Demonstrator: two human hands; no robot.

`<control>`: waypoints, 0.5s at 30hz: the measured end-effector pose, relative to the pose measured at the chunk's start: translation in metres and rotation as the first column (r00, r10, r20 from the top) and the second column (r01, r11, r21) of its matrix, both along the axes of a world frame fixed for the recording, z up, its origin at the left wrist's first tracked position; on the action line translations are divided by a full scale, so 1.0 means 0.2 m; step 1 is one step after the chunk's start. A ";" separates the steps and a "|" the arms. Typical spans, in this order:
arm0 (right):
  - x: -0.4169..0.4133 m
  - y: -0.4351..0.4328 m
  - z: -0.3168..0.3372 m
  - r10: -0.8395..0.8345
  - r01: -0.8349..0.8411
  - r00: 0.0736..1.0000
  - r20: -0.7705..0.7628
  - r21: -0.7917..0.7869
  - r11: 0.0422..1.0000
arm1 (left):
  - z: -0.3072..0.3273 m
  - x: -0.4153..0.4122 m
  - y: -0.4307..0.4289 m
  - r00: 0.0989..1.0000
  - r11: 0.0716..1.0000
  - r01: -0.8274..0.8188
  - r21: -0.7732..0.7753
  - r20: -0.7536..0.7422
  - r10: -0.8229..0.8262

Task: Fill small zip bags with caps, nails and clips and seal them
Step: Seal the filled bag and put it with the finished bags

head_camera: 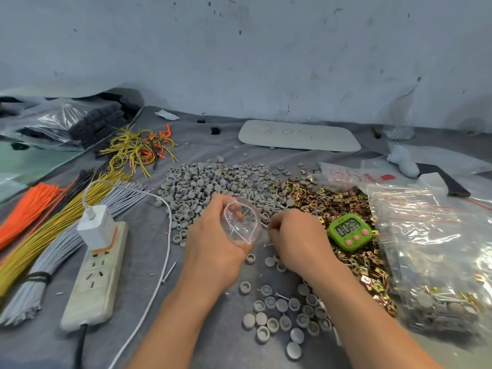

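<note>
Near the middle of the grey-cloth-covered tabletop (143, 251), the person's left hand (215, 249) grips a small clear plastic zip bag (241, 225). The fingers curl round it from behind, and its mouth is spread open towards the right hand. The bag is lifted just above the cloth, and I can make out nothing certain inside it.

The right hand (295, 235) sits just beside the bag with its knuckles up and fingers curled under. The fingertips are hidden, so I cannot tell whether they pinch anything.

Beyond the hands, towards the far edge, lies a broad heap of grey round plastic caps (213, 182). A small scatter of silvery nails (274, 202) lies at its right border. To the right of those spreads a heap of brass-coloured metal clips (343, 198), with a green digital timer (350, 231) lying on it.

More loose grey caps (287, 310) lie between the forearms near the front edge. Large clear bags of packed small bags (439, 262) are piled along the right edge.

On the left side, a white power strip (98, 270) carries a white charger plug (97, 225), and its white cable (167, 235) trails towards the front edge. Bundles of orange, yellow and grey wires (53, 235) lie beside the strip at the left edge. A white board with red writing (299, 135) rests at the far edge.
</note>
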State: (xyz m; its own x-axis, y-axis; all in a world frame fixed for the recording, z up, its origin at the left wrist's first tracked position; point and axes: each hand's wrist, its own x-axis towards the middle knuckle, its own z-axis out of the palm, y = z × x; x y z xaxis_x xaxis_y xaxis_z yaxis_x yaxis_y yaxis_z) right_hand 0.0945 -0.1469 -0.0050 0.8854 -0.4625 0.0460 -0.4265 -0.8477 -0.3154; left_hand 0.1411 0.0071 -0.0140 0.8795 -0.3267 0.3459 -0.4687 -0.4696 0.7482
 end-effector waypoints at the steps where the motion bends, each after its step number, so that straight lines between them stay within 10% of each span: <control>1: -0.01 0.00 0.01 -0.034 0.026 0.996 0.088 0.092 0.995 | 0.00 0.00 0.01 1.000 1.000 0.005 0.016 0.003 -0.005; 4: -0.04 -0.02 0.06 -0.084 0.033 0.961 0.265 0.192 0.981 | 0.00 0.01 0.02 1.000 0.999 0.006 0.043 0.004 -0.007; 10: 0.00 0.03 0.04 0.066 -0.074 0.992 -0.109 -0.065 0.995 | 0.01 0.05 0.04 0.999 0.999 -0.042 -0.011 -0.002 0.042; 15: 0.02 0.03 -0.02 0.058 -0.063 0.990 -0.129 -0.035 0.997 | -0.01 0.04 0.05 0.999 0.999 -0.032 0.029 -0.019 0.032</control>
State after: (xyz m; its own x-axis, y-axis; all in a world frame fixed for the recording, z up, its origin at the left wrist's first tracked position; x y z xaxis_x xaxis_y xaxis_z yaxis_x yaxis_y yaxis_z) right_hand 0.0985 -0.1415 -0.0085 0.9115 -0.4079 -0.0522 -0.4086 -0.8837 -0.2283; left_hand 0.1485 0.0162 -0.0164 0.8960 -0.3081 0.3198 -0.4390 -0.5055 0.7428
